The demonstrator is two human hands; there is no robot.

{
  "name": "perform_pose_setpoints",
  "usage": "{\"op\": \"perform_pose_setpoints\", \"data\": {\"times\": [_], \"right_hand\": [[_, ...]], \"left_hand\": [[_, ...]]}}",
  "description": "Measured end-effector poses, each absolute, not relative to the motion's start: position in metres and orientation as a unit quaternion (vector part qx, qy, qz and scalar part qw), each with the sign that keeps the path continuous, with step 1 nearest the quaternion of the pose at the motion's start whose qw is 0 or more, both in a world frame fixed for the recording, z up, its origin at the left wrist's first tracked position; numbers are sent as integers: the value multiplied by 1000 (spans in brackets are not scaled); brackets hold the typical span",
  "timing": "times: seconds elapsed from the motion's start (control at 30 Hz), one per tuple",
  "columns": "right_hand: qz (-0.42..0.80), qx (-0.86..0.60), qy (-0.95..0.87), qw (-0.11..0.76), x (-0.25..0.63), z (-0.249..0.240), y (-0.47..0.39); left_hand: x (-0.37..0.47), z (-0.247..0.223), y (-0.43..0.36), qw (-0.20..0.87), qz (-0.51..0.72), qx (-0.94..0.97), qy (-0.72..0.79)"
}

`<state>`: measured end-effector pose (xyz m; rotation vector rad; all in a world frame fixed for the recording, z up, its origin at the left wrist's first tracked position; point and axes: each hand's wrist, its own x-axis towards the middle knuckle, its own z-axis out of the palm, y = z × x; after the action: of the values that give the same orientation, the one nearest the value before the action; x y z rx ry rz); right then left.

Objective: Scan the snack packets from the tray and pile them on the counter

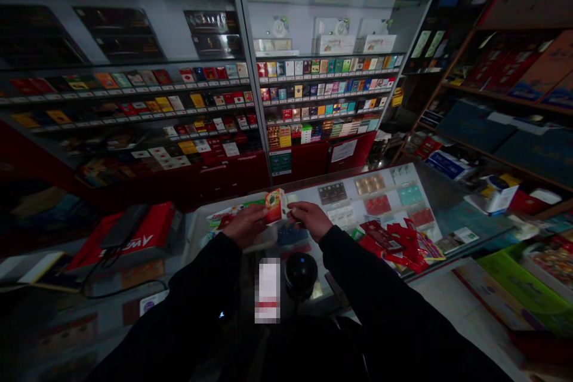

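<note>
A small orange-and-white carton point(274, 206) is held up over the glass counter. My left hand point(245, 224) grips its left side, fingers closed on it. At the carton's right edge is my right hand point(310, 219), its thumb and fingers pinched together against the white side. Under and behind my left hand lies a pale tray point(196, 233) with several colourful packets in it. A round black device point(301, 276) stands on the counter below the carton, beside a blurred-out white and red patch.
Red snack packets point(394, 245) lie on the glass counter point(347, 221) to the right. A red box point(156, 230) with a black device on it stands left. Cigarette shelves point(322, 77) fill the back wall. Boxes point(474, 122) crowd the right-hand shelving.
</note>
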<state>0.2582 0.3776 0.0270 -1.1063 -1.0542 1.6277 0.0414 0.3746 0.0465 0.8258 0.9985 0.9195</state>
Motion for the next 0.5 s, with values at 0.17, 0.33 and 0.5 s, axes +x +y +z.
{"op": "perform_pose_setpoints", "data": {"times": [0.17, 0.33, 0.5], "right_hand": [[720, -374, -395, 430, 256, 38, 369], [760, -338, -351, 430, 261, 40, 363], [755, -320, -351, 452, 261, 39, 360]], "left_hand": [[63, 48, 366, 762, 398, 326, 394], [75, 49, 366, 768, 382, 330, 395], [82, 47, 370, 746, 378, 348, 425]]}}
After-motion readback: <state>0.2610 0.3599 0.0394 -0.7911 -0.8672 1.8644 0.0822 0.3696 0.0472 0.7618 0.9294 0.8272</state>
